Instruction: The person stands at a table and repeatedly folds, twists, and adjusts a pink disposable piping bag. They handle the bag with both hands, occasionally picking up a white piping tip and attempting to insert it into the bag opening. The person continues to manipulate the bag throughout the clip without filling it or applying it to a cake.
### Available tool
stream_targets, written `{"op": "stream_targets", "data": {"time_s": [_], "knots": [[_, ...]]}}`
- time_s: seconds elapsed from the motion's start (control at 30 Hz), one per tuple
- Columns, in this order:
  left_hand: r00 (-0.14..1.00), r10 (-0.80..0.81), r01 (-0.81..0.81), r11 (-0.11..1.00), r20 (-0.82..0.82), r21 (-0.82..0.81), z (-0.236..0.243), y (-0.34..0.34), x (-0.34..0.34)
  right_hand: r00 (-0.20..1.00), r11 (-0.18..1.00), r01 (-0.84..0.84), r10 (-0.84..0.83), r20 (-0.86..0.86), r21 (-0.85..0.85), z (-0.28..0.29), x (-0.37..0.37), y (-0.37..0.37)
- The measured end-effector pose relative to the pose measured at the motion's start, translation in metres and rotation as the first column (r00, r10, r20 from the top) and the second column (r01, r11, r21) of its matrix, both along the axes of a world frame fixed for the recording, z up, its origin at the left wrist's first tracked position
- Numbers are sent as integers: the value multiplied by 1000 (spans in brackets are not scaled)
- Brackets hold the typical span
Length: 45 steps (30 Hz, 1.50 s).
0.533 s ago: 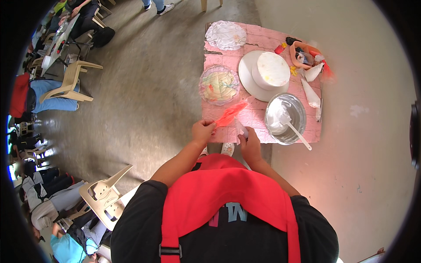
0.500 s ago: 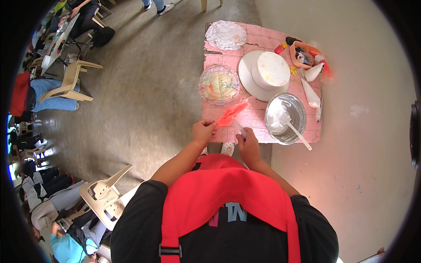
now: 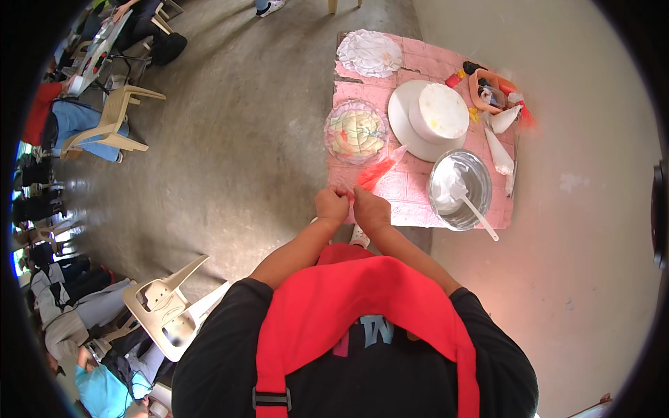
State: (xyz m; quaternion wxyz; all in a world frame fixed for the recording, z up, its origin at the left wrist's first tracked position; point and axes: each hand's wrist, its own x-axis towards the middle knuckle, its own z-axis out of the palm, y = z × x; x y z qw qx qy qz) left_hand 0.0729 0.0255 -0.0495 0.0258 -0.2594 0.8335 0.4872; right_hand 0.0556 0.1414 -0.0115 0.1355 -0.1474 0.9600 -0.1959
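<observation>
A clear piping bag with red-orange filling (image 3: pixel 376 173) lies slanted over the near edge of the pink table. My left hand (image 3: pixel 333 204) pinches its near end, fingers closed. Beside it my right hand (image 3: pixel 371 208) is closed on the same end, the two hands almost touching. What the fingertips do there is too small to make out. To the right stands a metal bowl (image 3: pixel 482 182) of white frosting with a white spatula (image 3: pixel 481 217) leaning out. Behind it a white-frosted round cake (image 3: pixel 444 111) rests on a white turntable (image 3: pixel 401 118).
Two frilly-edged round covers, one multicoloured (image 3: pixel 356 131) and one white (image 3: pixel 369 53), lie along the table's left side. At the right are white piping bags (image 3: pixel 499 155), an orange basket (image 3: pixel 481 90) and a small red bottle (image 3: pixel 454 79). Beige chairs (image 3: pixel 115 125) and people are at left.
My right hand has moved left to join my left hand at the bag's end. The whitish pointed piece it held is out of sight. The view has shifted slightly.
</observation>
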Motion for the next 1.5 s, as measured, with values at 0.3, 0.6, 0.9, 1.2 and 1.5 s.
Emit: {"op": "stream_targets", "data": {"time_s": [0.3,0.6,0.9,1.2,1.5], "knots": [[1000,-22,22,999,-2,-25,1,-1,1,994,994,104,-104,25,26,10,-11,16],[991,-130,130,988,6,-78,11,-2,-4,998,995,-68,67,7,73,-1,-4,12],[987,-142,141,990,-81,-13,2,-2,0,980,982,-172,163,111,76,8,12,12],[978,-199,191,975,-64,-113,8,-2,1,993,988,-121,121,14,97,16,-5,23],[973,-225,220,971,-49,-97,15,-3,-1,981,952,-188,194,-2,242,7,-17,19]]}}
